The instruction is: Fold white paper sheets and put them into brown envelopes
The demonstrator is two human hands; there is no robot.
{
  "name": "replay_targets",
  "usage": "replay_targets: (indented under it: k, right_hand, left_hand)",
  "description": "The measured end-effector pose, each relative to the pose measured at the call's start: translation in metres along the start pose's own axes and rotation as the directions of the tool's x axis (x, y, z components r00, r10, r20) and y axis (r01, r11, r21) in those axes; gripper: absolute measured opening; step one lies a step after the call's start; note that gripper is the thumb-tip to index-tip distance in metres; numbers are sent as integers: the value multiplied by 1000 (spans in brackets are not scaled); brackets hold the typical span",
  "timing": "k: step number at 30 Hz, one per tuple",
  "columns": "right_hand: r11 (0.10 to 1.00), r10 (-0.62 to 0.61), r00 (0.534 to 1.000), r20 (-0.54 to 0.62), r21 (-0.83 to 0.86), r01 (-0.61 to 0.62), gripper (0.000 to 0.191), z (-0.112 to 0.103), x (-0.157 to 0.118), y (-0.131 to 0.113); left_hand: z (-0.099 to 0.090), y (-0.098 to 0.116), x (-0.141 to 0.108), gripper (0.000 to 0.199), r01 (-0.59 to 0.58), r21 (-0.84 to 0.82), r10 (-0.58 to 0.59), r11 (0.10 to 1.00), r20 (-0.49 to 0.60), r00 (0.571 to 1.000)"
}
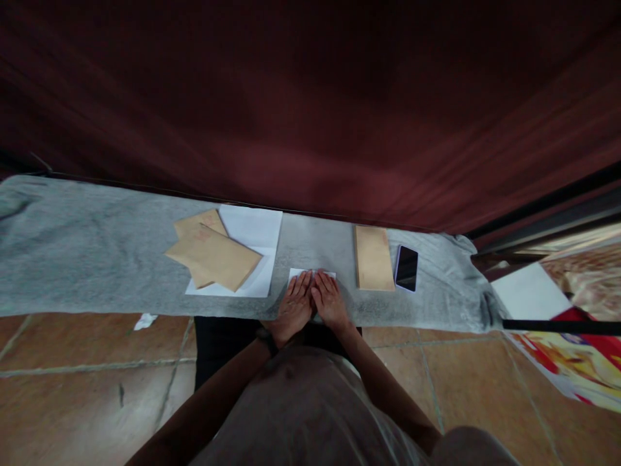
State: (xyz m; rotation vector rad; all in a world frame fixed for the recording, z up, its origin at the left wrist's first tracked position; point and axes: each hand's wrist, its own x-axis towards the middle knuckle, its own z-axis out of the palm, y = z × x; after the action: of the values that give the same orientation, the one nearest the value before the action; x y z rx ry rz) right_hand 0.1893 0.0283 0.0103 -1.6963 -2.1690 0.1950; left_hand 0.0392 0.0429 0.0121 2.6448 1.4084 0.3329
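Note:
Both of my hands lie flat, side by side, on a small white paper point(328, 274) near the front edge of the cloth-covered table. My left hand point(294, 305) has its fingers stretched out over the paper's left part. Over the right part rests my right hand point(330, 303), fingers also extended. Most of the paper is hidden beneath them. To the left, brown envelopes point(218, 256) overlap on larger white sheets point(252, 228). On the right stands a neat pile of brown envelopes point(374, 259), with a phone point(406, 268) beside it, its screen dark.
Grey cloth point(97, 252) covers the long narrow table. A dark red curtain point(301, 116) hangs along its far edge. At the right, a dark bar point(557, 327) passes near a white board point(531, 291) and a colourful printed box point(577, 366). A white scrap point(145, 321) lies on the tiled floor.

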Motion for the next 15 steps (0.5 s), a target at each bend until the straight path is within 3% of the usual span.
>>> replay_targets:
  k: [5,15]
  right_hand:
    - [994,12,999,-38,-110,-16,54,11,-1,-5]
    - [980,63,991,-116,-180,-84,60,13,-18,12]
  left_hand:
    - [1,-8,-4,59,50,11,-50,999,-19,999]
    - [2,-15,-12,63,182,-20,-183,983,-114,976]
